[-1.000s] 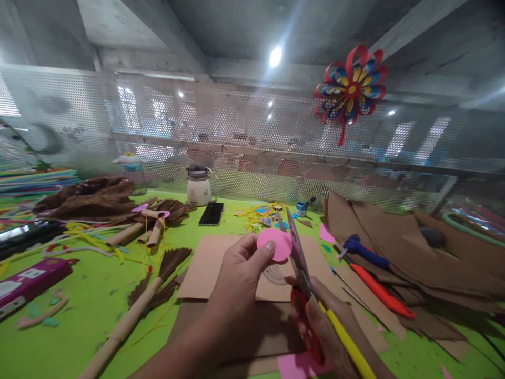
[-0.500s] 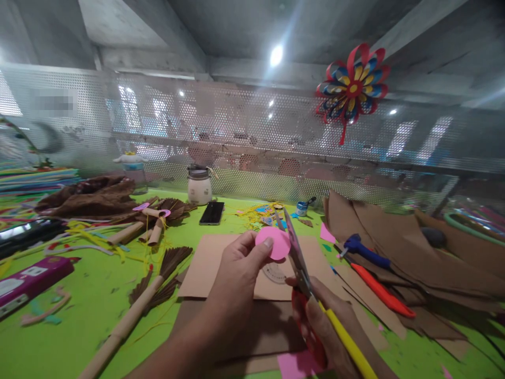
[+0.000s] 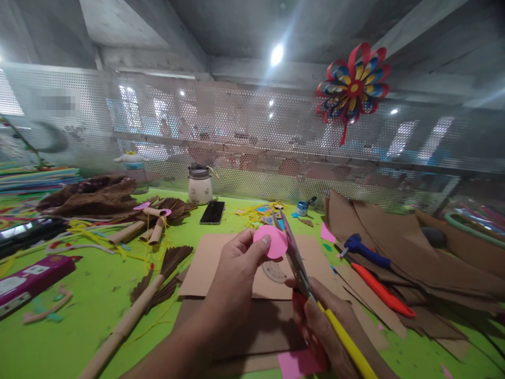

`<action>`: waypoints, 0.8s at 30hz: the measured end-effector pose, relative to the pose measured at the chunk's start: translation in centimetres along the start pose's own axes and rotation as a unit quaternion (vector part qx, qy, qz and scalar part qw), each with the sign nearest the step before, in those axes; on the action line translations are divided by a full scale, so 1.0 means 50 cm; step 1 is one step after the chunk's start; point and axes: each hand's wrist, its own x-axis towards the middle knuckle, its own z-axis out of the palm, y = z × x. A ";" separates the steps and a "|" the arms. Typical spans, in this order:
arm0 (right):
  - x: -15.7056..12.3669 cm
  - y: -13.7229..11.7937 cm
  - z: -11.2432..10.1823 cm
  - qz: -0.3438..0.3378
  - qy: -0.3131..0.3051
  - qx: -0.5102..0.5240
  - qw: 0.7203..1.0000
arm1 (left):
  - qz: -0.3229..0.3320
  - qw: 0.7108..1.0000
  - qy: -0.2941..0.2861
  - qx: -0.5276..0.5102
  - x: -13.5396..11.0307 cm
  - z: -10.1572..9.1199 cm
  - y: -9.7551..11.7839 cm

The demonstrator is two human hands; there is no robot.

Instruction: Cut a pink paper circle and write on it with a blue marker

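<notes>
My left hand (image 3: 237, 263) pinches a round pink paper disc (image 3: 272, 243) between thumb and fingers, held up over a tan sheet. In my right hand (image 3: 329, 316) is a pair of scissors (image 3: 296, 257) with red and yellow on the handles. The blades point up and away, slightly parted, with their edge close to the disc's right rim. Under the hands lie the tan cardboard sheet (image 3: 209, 263) and a darker brown sheet (image 3: 236, 326). A clear round protractor (image 3: 274, 271) rests on the tan sheet, partly hidden. A pink paper piece (image 3: 300, 364) sits below my right hand.
On the green table, a paper-tube figure with pleated brown paper (image 3: 148, 295) lies left. Behind it are a phone (image 3: 212, 212), a white jar (image 3: 199, 187) and a small blue pot (image 3: 302, 208). Brown paper sheets (image 3: 379, 231), a blue-handled tool (image 3: 366, 251) and an orange-handled tool (image 3: 382, 289) lie right.
The pink disc and my left fingertips have shifted slightly left, opening a small gap from the scissors. The scissor blades are a little farther apart at the tips. My right hand stays nearly in place.
</notes>
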 end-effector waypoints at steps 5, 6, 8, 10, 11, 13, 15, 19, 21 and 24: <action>0.001 0.006 0.000 -0.004 0.003 -0.006 1.000 | 0.010 1.000 0.009 0.008 0.001 -0.001 0.001; 0.001 0.006 0.000 -0.008 0.000 -0.006 1.000 | 0.010 1.000 0.012 0.008 0.002 -0.002 0.001; 0.001 0.006 0.000 -0.016 -0.003 -0.007 1.000 | 0.012 1.000 0.017 0.008 0.003 -0.003 0.001; 0.001 0.007 0.000 -0.021 -0.006 -0.009 1.000 | 0.013 1.000 0.021 0.009 0.004 -0.004 0.001; 0.001 0.008 0.000 -0.021 -0.007 -0.009 1.000 | 0.014 1.000 0.023 0.013 0.005 -0.004 0.001; 0.001 0.008 0.000 -0.021 -0.007 -0.013 1.000 | 0.017 0.999 0.025 0.020 0.006 -0.006 0.000; 0.000 0.008 0.000 -0.022 -0.005 -0.015 1.000 | 0.021 0.999 0.027 0.025 0.007 -0.007 -0.002; -0.001 0.007 0.000 -0.015 -0.009 -0.015 1.000 | 0.025 0.999 0.027 0.026 0.006 -0.008 -0.002; -0.001 0.007 0.000 -0.010 -0.016 -0.013 1.000 | 0.024 0.999 0.026 0.025 0.005 -0.008 -0.001; 0.000 0.010 0.001 -0.008 -0.020 -0.004 1.000 | 0.027 0.999 0.028 0.023 0.005 -0.007 0.001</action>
